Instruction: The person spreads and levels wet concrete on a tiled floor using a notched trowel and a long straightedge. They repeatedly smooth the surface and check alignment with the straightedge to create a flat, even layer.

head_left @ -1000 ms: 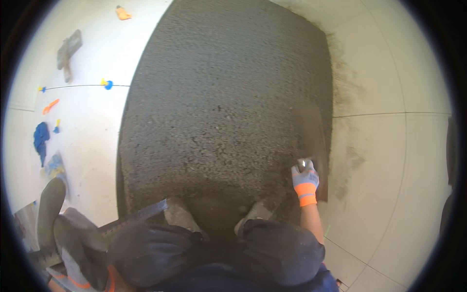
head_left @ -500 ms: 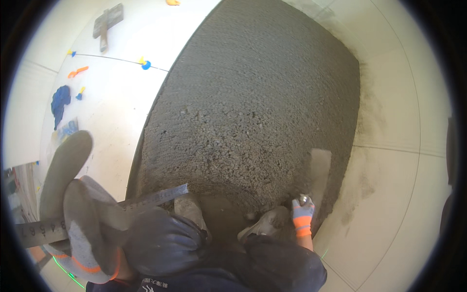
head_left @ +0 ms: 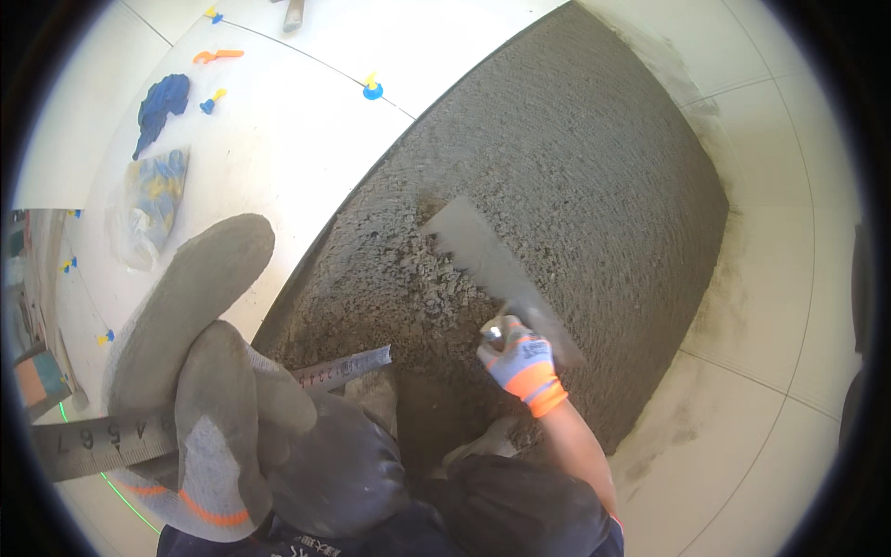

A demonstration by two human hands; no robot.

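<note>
My right hand (head_left: 522,357), in a grey glove with an orange cuff, is closed around the handle of a trowel (head_left: 501,269). The trowel's long flat blade lies slantwise on a bed of wet grey mortar (head_left: 566,139), pointing to the upper left. Rough, crumbly mortar shows beside the blade's left edge. Close to the camera, my left hand (head_left: 218,418), in a mortar-coated glove, holds a metal ruler (head_left: 102,446). Its fingers hide the ruler's middle; the far end comes out over my knee, above the near edge of the mortar.
White tiles (head_left: 278,139) border the mortar at left, beige tiles (head_left: 742,325) at right. On the left lie a blue cloth (head_left: 162,107), an orange tool (head_left: 218,57), a plastic bag (head_left: 153,200) and blue-yellow tile clips (head_left: 372,88). My knees (head_left: 339,464) are bent near the mortar.
My right hand has swept the trowel leftward from the mortar's right side to its middle, and the blade has turned slantwise. The view has shifted; my left hand still holds the ruler.
</note>
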